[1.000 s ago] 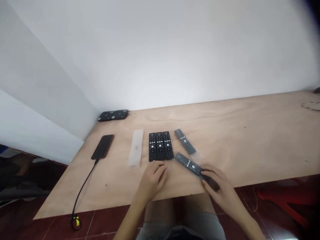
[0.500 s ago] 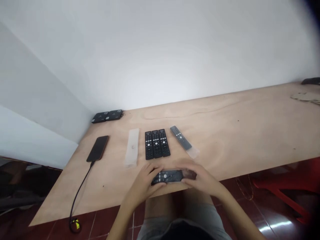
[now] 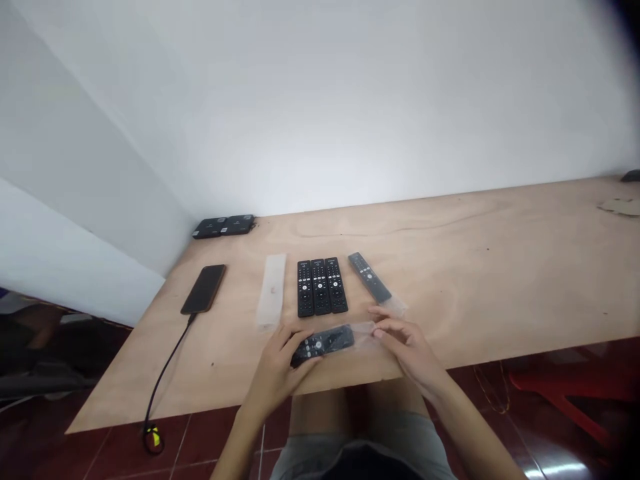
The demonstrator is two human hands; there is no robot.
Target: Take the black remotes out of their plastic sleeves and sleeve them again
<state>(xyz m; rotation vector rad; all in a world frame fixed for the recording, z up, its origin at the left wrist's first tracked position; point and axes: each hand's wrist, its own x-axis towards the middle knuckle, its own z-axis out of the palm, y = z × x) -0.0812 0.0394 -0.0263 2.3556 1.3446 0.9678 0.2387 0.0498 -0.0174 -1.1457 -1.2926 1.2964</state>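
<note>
A black remote in a clear plastic sleeve [image 3: 334, 339] lies slanted near the table's front edge. My left hand [image 3: 281, 357] grips its left end between thumb and fingers. The sleeve's loose right end is pinched by my right hand [image 3: 407, 343]. Just beyond, three bare black remotes [image 3: 320, 287] lie side by side. To their right is another sleeved remote [image 3: 370, 277], tilted, its sleeve end sticking out towards my right hand. An apparently flat, whitish sleeve [image 3: 273, 290] lies to the left of the three.
On the wooden table [image 3: 475, 287], a phone [image 3: 203, 289] with a black cable [image 3: 163, 373] lies at the left. Two black boxes [image 3: 223, 227] sit by the wall. Cardboard [image 3: 620, 207] lies far right; a red stool [image 3: 565, 393] stands beyond the front edge.
My right hand has opened out from around the remote's right end and now pinches the sleeve's end. The held remote has tilted, its right end farther from me. The view has shifted slightly.
</note>
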